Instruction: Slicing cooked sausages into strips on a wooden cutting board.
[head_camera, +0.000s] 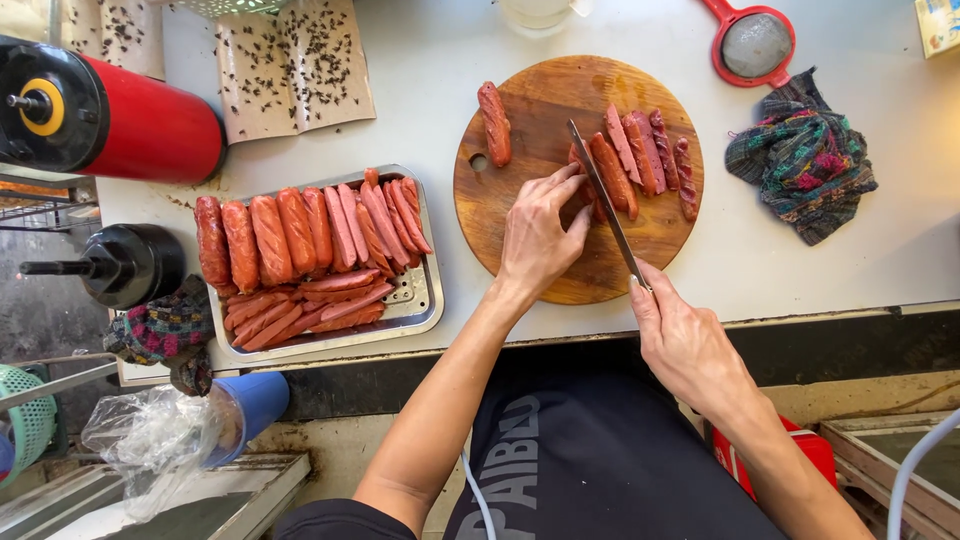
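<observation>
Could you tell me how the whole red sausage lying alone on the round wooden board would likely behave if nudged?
The whole red sausage is cylindrical, so it would probably roll sideways across the round wooden cutting board. Its glossy skin suggests slipperiness. It looks plump and probably bends slightly, not floppy.

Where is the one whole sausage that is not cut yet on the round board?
The whole sausage lies alone on the left part of the round wooden board, just above its small hole, left of the left hand.
</observation>
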